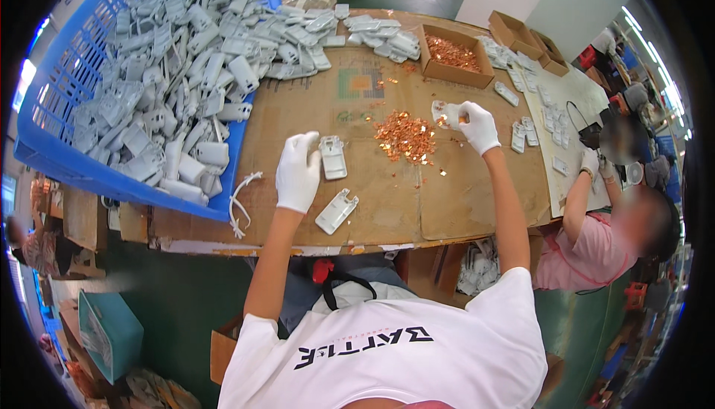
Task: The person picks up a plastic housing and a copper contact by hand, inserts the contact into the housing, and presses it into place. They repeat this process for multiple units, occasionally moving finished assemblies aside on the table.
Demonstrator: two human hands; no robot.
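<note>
My left hand (298,173), in a white glove, rests on the cardboard-covered table with thumb and fingers apart, beside a pale grey plastic housing (334,159). Whether it touches that housing's edge I cannot tell. A second housing (337,211) lies tilted closer to me. My right hand (479,127), gloved too, has its fingertips pinched around a small copper-coloured metal piece, mostly hidden by the glove. Just left of those fingers is a small translucent bag or wrapper (439,109). Between my hands spreads a loose pile of shiny copper pieces (404,138).
At left, a large blue crate (63,144) overflows with grey housings (197,66). A cardboard box (458,74) of copper pieces stands at the back. White straps (240,204) lie near the front edge. At right, a person in pink (596,241) works with gloved hands.
</note>
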